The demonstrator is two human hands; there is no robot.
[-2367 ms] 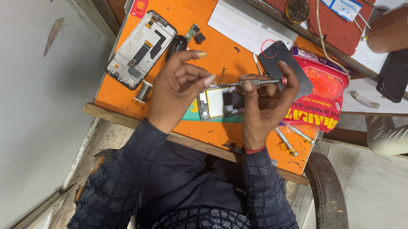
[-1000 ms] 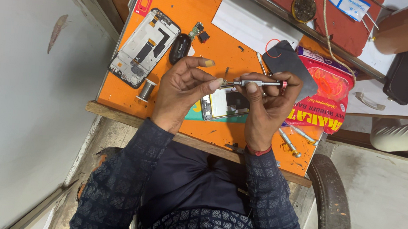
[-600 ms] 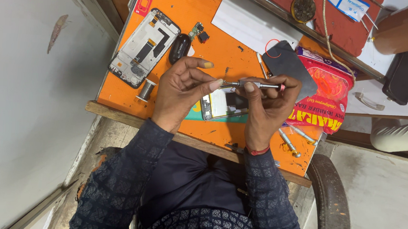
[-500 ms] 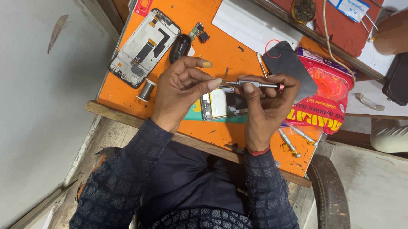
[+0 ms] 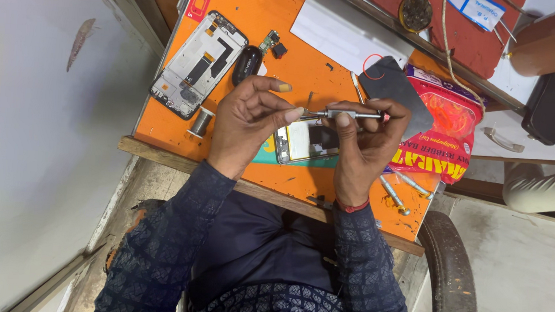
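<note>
Crosswise, slim screwdriver (image 5: 345,114) pinched between right hand (image 5: 363,146) fingers, tip seemingly at left hand (image 5: 247,124) fingertips.

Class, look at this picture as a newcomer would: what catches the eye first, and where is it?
The bright orange mat covering the bench stands out first. At its middle, the left hand and right hand hold a thin metal screwdriver level above an opened phone. A stripped phone frame lies at the mat's upper left, a red packet at its right.
</note>
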